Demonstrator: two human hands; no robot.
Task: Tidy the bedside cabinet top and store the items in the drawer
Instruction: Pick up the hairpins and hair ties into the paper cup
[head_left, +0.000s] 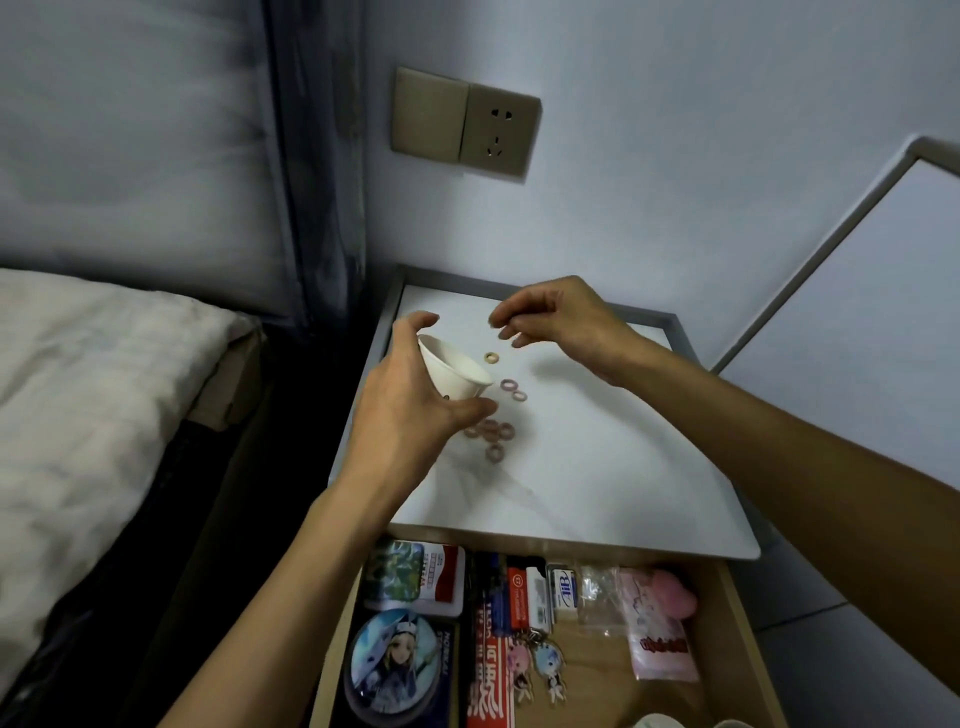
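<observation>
At centre a tilted cup (457, 371) is gripped by the left hand (410, 402) beside rings (489, 428) — whether anything is pinched by the right hand (566, 322) cannot be told.

Pale blue wall (675, 156), beige socket (498, 130), bed (78, 389) at left

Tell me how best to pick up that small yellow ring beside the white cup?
Probably from straight above, pinching opposite sides of its rim with two fingertips. The yellow ring lies flat on the cabinet top, too low for a side grip, and the white cup crowds its left.
</observation>
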